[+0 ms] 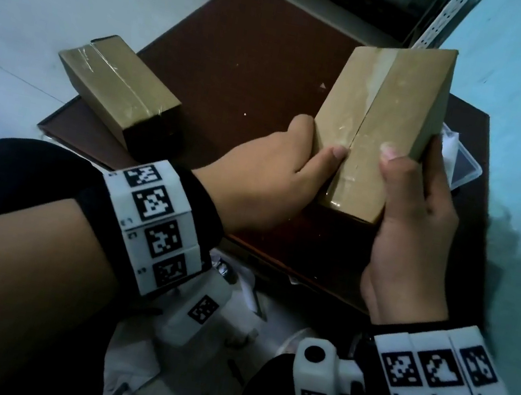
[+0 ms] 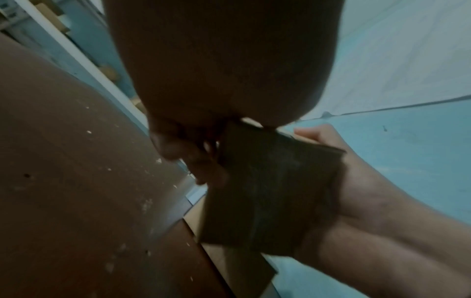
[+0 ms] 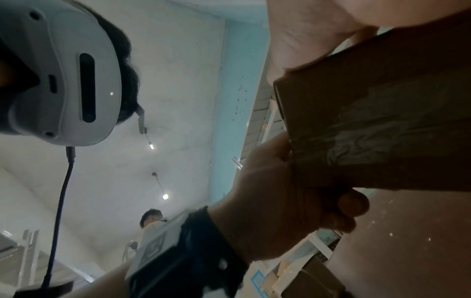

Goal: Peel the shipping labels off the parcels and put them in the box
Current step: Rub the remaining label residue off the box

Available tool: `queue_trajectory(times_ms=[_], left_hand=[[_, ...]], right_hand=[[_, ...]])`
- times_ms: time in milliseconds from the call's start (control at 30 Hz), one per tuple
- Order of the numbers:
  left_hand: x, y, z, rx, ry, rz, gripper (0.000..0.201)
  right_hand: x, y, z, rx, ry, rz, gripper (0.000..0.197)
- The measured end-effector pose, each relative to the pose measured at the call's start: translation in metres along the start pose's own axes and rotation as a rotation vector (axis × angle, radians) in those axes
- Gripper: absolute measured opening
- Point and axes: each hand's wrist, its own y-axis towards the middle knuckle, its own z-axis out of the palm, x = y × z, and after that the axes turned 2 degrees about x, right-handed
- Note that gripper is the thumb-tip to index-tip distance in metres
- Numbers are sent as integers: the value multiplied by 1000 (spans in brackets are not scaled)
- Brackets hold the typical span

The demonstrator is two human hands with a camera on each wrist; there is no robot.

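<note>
Both hands hold a long brown cardboard parcel (image 1: 380,121) tilted above a dark brown board (image 1: 242,55). Clear tape runs along the seam on its upward face, and no label shows there. My left hand (image 1: 308,157) grips the near left edge, thumb on top by the seam. My right hand (image 1: 403,187) grips the near right edge, thumb on top and fingers round the side. The left wrist view shows the parcel's dark end (image 2: 270,191) between the left hand (image 2: 193,153) and the right hand (image 2: 369,191). A second taped parcel (image 1: 118,88) lies at the board's left edge.
A clear plastic container (image 1: 463,163) sits at the right, partly hidden behind the held parcel. White paper and plastic scraps (image 1: 234,297) lie on the floor near my wrists. A metal shelf upright (image 1: 440,20) stands at the back. Another person (image 3: 151,219) stands far off.
</note>
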Motion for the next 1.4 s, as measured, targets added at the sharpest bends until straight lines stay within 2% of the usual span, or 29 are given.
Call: queue_trajectory(times_ms=[100, 233, 333, 467, 500, 567, 667, 733, 767, 833, 867, 933, 1000, 1100, 1167, 1200, 1233, 1267, 1333, 1400], left_hand=[[1, 4, 5, -176, 48, -96, 48], [2, 10, 3, -160, 59, -168, 57], [5, 14, 0, -70, -32, -109, 50], [9, 15, -7, 182, -291, -6, 33], [10, 14, -8, 217, -354, 20, 34], [12, 11, -11, 241, -408, 76, 49], [15, 4, -18, 215, -353, 195, 76], [15, 1, -20, 178, -325, 231, 83], [14, 2, -19, 147, -342, 209, 77], [12, 3, -12, 12, -377, 113, 53], [10, 5, -9, -78, -359, 53, 52], [11, 9, -2, -175, -330, -36, 63], [13, 12, -2, -154, -332, -53, 67], [16, 17, -10, 11, -375, 34, 72], [15, 13, -18, 0, -287, 152, 97], [15, 11, -20, -56, -152, 242, 110], [15, 8, -19, -119, 34, 332, 114], [13, 4, -16, -168, 212, 397, 108], [10, -3, -9, -142, 429, 437, 98], [6, -9, -6, -41, 436, 512, 90]], right_hand=[[-6, -1, 4, 15, -132, -50, 93], [-9, 0, 3, 32, -138, -18, 96], [-5, 3, 0, 20, -88, 8, 89], [1, 5, -9, -6, 11, -10, 75], [2, 6, -10, -12, 29, -26, 75], [3, 6, -10, -15, 65, -57, 77], [6, 6, -8, 2, 114, -60, 64], [7, 6, -8, 33, 130, -66, 58], [8, 7, -8, 50, 134, -68, 59], [7, 6, -4, 101, 139, -81, 63], [6, 4, -2, 122, 131, -94, 66], [3, 3, 1, 129, 110, -104, 73], [2, 3, 2, 128, 132, -92, 71], [3, 5, -3, 125, 134, -99, 75], [1, 5, -1, 115, 109, -81, 77], [-1, 4, 2, 106, 92, -67, 77], [-4, 3, 6, 96, 84, -48, 77], [-6, 2, 10, 90, 88, -28, 76], [-9, 1, 14, 66, 123, -13, 65], [-7, 2, 9, 28, 161, 11, 49]])
